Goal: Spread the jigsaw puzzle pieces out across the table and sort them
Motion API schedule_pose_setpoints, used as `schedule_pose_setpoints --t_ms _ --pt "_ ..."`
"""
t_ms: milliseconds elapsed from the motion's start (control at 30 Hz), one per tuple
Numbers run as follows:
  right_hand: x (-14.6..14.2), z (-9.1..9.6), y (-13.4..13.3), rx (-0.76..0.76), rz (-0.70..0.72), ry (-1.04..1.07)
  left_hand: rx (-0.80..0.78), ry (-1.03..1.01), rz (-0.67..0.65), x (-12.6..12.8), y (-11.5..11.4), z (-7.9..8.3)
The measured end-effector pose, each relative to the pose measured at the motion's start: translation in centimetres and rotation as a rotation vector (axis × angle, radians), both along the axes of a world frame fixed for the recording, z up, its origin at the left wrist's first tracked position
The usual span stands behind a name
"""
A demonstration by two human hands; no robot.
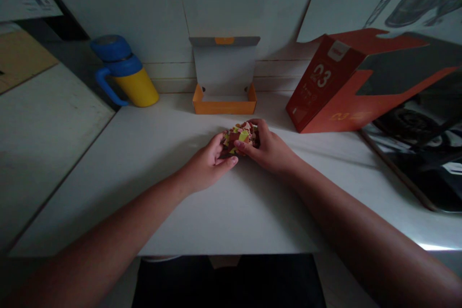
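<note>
A clump of small flat pieces [240, 135] in dark red, yellow-green and pale pink is held between my hands, just above or on the white table; I cannot tell which. What the pieces are is too small to make out. My left hand [207, 166] cups the clump's left side, its thumb pointing right below it. On the other side, my right hand [270, 149] grips it, thumb across the front and fingers curled behind. Behind the hands stands an orange box [224, 107] with its lid raised.
A blue and yellow jug [139, 86] stands at the back left. To the right, a large red box [317, 86] with a cut-open side leans near the wall. A dark-framed panel [415, 154] lies on the far right. The white table's [224, 221] front edge is close to my lap.
</note>
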State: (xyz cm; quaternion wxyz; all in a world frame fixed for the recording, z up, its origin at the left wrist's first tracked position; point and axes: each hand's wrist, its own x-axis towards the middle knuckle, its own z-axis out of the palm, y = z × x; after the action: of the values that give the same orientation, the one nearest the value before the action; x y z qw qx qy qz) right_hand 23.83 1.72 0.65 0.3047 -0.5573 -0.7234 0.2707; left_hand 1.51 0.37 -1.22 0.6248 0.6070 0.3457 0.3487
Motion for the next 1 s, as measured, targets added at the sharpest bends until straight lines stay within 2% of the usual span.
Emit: schedule_pose_setpoints --t_ms 333,600,733,867,1000 --pt "-0.1 -0.5 0.2 0.059 -0.027 -0.026 0.017 0.014 -0.016 -0.3 0.1 -0.4" --pt "1.2 -2.2 2.4 0.215 -0.286 -0.072 0.103 0.140 0.028 -1.0 0.3 -1.1" --pt "1.8 -2.7 2.7 0.260 -0.222 -0.082 0.234 0.192 0.059 -1.3 0.5 -1.1" --pt "1.5 -2.8 2.1 0.304 -0.103 -0.168 0.494 0.324 0.130 -1.8 0.6 -0.9" --pt "1.3 -3.2 2.0 0.324 -0.119 -0.297 0.709 0.449 0.124 -2.1 0.8 -0.6"
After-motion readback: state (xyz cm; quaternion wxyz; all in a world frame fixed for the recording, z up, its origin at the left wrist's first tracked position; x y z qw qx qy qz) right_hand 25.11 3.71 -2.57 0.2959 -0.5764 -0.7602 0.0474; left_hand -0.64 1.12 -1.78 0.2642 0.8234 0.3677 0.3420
